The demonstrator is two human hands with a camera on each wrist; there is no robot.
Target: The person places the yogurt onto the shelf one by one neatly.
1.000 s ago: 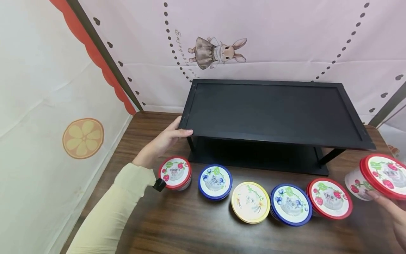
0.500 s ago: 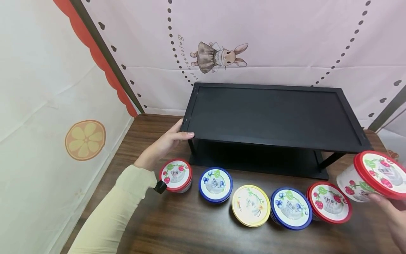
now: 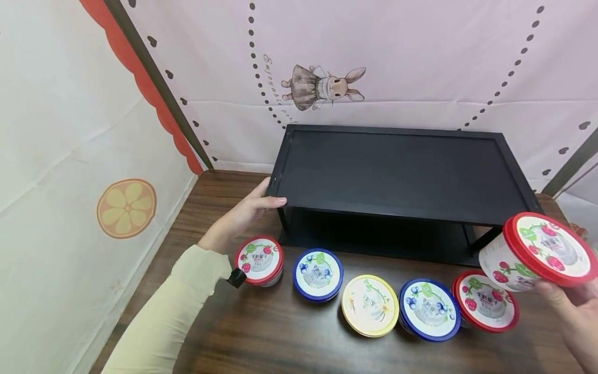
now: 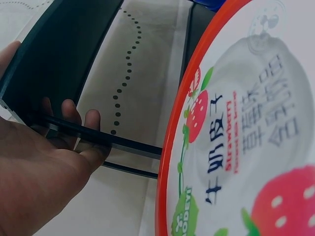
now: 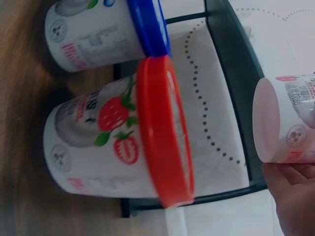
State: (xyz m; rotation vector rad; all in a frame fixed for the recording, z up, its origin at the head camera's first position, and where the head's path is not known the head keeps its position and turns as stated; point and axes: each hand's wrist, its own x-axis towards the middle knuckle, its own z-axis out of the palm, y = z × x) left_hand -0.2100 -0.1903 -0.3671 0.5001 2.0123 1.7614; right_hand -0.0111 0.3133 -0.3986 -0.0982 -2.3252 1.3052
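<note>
My left hand (image 3: 240,214) grips the left front corner of a black two-tier shelf (image 3: 392,171), its thumb on the top board. In the left wrist view its fingers (image 4: 92,123) curl round the shelf's frame. At the right my right hand (image 3: 572,314) holds a white tub with a red strawberry lid (image 3: 551,249), tilted and raised beside the shelf's right front corner. The right wrist view shows the held tub's pale base (image 5: 266,123). Below it on the table stands another red-lidded strawberry tub (image 3: 488,301).
In front of the shelf, on the brown wooden table (image 3: 261,332), stand a red-lidded tub (image 3: 259,259), a blue-lidded tub (image 3: 318,275), a yellow-lidded tub (image 3: 370,305) and another blue-lidded tub (image 3: 430,310). A printed cloth (image 3: 420,62) hangs behind.
My right hand has carried the red-lidded tub leftward and slightly up, towards the shelf's right front corner. My left hand keeps its grip on the shelf. The head view has shifted slightly.
</note>
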